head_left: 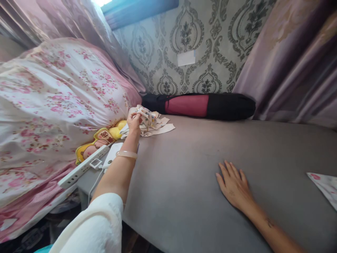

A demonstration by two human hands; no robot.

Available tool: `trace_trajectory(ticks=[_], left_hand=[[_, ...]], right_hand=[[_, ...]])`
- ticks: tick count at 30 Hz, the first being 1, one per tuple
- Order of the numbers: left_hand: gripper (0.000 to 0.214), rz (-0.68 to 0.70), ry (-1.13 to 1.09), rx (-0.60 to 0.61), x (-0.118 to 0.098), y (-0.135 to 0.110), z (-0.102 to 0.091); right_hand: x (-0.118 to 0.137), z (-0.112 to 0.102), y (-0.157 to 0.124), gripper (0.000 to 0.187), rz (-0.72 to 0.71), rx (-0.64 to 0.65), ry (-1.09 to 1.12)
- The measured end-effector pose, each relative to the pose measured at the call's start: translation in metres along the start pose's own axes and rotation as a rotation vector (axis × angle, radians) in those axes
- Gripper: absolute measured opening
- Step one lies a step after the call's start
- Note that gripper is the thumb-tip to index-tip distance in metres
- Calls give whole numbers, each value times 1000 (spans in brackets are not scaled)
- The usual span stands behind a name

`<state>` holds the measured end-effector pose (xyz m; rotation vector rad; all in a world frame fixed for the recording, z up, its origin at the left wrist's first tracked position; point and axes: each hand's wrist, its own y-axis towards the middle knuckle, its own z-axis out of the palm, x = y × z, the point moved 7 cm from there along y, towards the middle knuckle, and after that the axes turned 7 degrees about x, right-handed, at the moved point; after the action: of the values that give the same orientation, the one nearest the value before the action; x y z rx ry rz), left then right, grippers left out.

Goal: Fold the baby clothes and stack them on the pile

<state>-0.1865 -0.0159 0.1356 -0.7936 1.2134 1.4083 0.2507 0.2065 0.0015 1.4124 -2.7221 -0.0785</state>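
Observation:
My left hand point(134, 121) reaches to the far left of the grey surface, its fingers pinched on a crumpled white cloth point(150, 118) with a small coloured print. Part of the cloth lies spread on the surface, with pale folded layers under it; its exact kind cannot be made out. My right hand point(234, 186) lies flat, palm down, with fingers spread on the grey tabletop point(184, 196). It holds nothing.
A black and red long bag point(186, 105) lies along the wall. Left are yellow plush toys point(92, 149), a white power strip point(84, 167) with a cable, a white device point(112, 154) and a flowered cover point(65, 91). A flowered cloth corner point(325, 186) shows at right.

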Motion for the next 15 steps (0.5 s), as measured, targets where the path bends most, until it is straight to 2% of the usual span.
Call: trace_trajectory(ticks=[9,12,15], left_hand=[[34,-153,-333,205,9,-57,71],[30,-205,-410,298,8,-83,94],[26,-239,-472,418,1,-113,119]], right_hand=[[-4,-4,3,58,-8,21,123],[-2,-15,13,50,-37,46,309],[5,-39,27,43,-51,14,594]])
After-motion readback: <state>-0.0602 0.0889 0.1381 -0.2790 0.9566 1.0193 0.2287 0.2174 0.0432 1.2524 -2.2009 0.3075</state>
